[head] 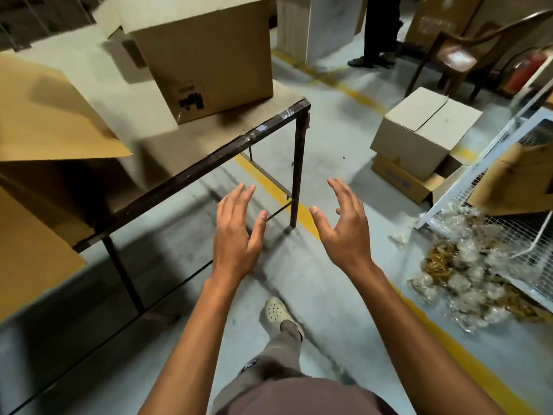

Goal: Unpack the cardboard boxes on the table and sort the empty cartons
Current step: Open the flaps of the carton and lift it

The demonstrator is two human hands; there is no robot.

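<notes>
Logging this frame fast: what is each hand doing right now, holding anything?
Left hand: open, fingers straight, holding nothing, raised in the air beside the table.
Right hand: open, fingers spread, holding nothing.

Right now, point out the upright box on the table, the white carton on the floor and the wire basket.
upright box (pixel 215 58), head view, front face.
white carton (pixel 410 145), head view, near side face.
wire basket (pixel 460 193), head view, mesh wall.
</notes>
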